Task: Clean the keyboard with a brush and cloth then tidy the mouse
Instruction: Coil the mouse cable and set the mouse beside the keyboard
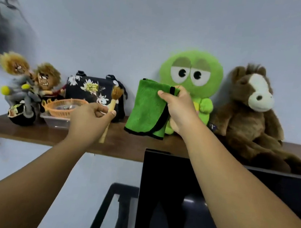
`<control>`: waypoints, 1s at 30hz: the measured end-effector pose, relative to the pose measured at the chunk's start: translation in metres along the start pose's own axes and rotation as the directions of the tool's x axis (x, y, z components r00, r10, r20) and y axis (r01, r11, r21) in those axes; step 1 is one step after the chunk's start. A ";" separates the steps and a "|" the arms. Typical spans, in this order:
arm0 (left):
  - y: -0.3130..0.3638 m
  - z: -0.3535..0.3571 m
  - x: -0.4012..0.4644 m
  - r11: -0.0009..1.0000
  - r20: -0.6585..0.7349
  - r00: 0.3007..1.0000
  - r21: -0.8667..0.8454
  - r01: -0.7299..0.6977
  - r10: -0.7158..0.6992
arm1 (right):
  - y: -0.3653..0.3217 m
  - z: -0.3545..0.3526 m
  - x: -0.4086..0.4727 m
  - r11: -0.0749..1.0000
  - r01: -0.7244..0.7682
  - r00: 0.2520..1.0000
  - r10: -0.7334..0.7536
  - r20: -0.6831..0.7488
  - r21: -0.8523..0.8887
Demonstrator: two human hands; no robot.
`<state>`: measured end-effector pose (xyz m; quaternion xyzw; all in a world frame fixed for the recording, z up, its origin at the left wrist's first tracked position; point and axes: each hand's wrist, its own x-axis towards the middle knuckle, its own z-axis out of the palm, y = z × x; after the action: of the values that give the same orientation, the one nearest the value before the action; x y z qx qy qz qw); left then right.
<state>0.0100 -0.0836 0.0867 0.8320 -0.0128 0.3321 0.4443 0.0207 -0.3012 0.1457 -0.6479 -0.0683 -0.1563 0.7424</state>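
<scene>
My left hand grips a small wooden brush by its handle, with the brown bristles pointing up and the handle's end hanging down over the shelf. My right hand pinches the top corner of a folded green cloth with a black edge, which hangs above the wooden shelf in front of a green plush toy. Both arms reach up to shelf height. No keyboard or mouse is in view.
Along the shelf stand a doll pair on a motorbike, an orange basket on a clear box, a black floral bag, a green plush and a brown plush horse. A black monitor top rises below the shelf.
</scene>
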 end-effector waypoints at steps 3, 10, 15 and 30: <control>-0.018 0.015 0.025 0.992 0.107 0.994 0.123 0.010 -0.023 | 0.018 0.017 0.032 0.988 -0.133 0.991 0.133 -0.002 -0.072; -0.045 0.040 0.048 0.923 0.325 0.925 0.379 0.062 -0.196 | 0.064 0.032 0.052 0.854 -0.477 0.875 0.485 -0.016 -0.206; -0.050 0.049 0.059 0.833 0.372 0.879 0.550 0.052 -0.300 | 0.074 0.035 0.058 0.762 -0.403 0.898 0.437 -0.057 -0.507; -0.042 0.051 0.057 0.738 0.409 0.882 0.665 -0.113 -0.233 | 0.059 0.032 0.033 0.103 0.057 0.923 0.374 0.092 -0.993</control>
<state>0.0953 -0.0808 0.0684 0.9897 0.0291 0.0890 0.1084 0.0742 -0.2677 0.1056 -0.9929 0.0036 0.0285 0.1159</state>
